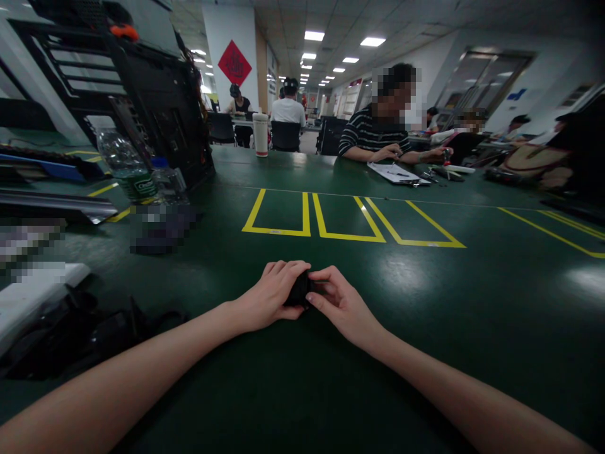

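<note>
A small black object (299, 291), blocky in outline, is between my two hands just above or on the dark green table (302, 384). My left hand (273, 291) wraps round its left side, fingers over the top and thumb below. From the right, my right hand (341, 304) grips its edge between thumb and fingertips. Much of the object is covered by the fingers, so its exact kind cannot be made out.
Yellow tape outlines (347, 238) mark the table ahead. Bottles (127, 167) and a large black computer case (165, 107) stand at left, above dark items (94, 334). A white cup (260, 134) is farther back. Across sits a person (373, 129) beside a clipboard (397, 174).
</note>
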Motion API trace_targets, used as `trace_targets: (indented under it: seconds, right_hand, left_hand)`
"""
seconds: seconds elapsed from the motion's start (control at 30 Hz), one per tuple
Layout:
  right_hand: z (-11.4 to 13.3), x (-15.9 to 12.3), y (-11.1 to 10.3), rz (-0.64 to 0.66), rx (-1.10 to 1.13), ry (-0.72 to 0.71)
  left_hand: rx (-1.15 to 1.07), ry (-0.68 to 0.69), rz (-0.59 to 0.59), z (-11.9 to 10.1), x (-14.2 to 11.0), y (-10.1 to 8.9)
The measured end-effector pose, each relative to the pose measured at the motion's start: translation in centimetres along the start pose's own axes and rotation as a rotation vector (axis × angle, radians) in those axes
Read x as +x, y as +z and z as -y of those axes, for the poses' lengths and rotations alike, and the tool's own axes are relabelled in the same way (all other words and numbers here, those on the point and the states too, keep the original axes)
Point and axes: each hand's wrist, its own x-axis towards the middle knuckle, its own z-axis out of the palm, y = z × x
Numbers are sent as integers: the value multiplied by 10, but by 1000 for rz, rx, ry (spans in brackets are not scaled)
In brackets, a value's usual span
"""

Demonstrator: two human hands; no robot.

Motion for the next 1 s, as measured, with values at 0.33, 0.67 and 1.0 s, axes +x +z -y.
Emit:
trace_targets:
  seconds: [0.33, 0.67, 1.0]
  right_hand:
    - [2, -4, -1, 48, 11, 6]
    - [1, -1, -3, 16, -45, 50]
    - [1, 0, -2, -6, 20, 14]
  left_hand:
    - [2, 1, 1, -1, 1, 0]
    - [-17, -5, 8, -3, 1, -3]
    - [-8, -1, 16, -3, 0, -4]
